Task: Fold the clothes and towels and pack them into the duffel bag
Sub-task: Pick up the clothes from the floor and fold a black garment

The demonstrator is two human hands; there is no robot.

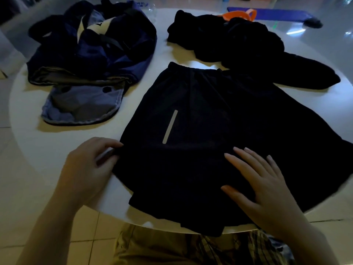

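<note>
Black shorts (206,131) with a grey stripe and an elastic waistband lie spread flat on the round white table (24,104), the hem hanging over the near edge. My left hand (89,167) pinches the shorts' left hem corner between thumb and fingers. My right hand (261,180) presses flat on the lower right part of the shorts, fingers straight. The navy duffel bag (91,46) sits open at the far left, its flap lying toward me. A heap of dark clothes (238,41) lies at the far right.
An orange object (240,15) peeks out behind the dark heap. A blue mat (277,14) lies on the floor beyond the table. Tiled floor surrounds the table; my lap in checked shorts (191,247) is below the near edge.
</note>
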